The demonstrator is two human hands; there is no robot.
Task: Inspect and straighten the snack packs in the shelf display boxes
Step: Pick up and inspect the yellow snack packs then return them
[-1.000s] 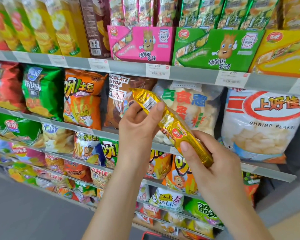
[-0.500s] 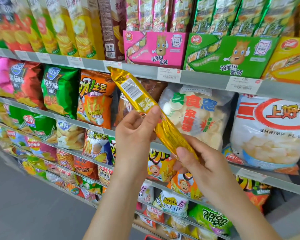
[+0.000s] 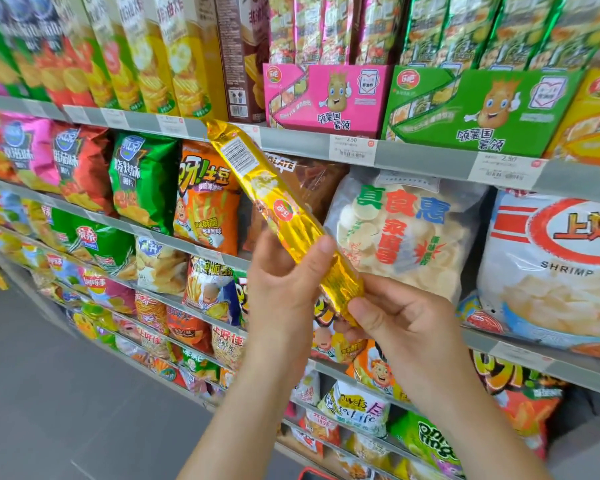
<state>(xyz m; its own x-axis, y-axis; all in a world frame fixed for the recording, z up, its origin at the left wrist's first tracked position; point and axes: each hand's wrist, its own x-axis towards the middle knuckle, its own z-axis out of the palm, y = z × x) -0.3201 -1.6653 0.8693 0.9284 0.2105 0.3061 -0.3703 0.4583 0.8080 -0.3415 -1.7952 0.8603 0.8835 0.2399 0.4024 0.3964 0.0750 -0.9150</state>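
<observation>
Crowded snack shelves [image 3: 430,157] fill your view. Over the last second your long gold foil snack pack [image 3: 278,211] has swung steeper and risen, held in front of the shelves, outside any display box, so you're inspecting, not restocking. Its long axis runs 11 to 5 o'clock, barcode end up. Your left hand [image 3: 284,289] wraps its middle; your right hand [image 3: 409,323] pinches the lower end

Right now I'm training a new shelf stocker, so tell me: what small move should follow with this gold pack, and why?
Probably lift the gold pack up and rightward toward the yellow display box. Both the left hand and the right hand grip it, tilted, in front of the shelves, and its colour matches that box, not the pink box or green box.
</observation>
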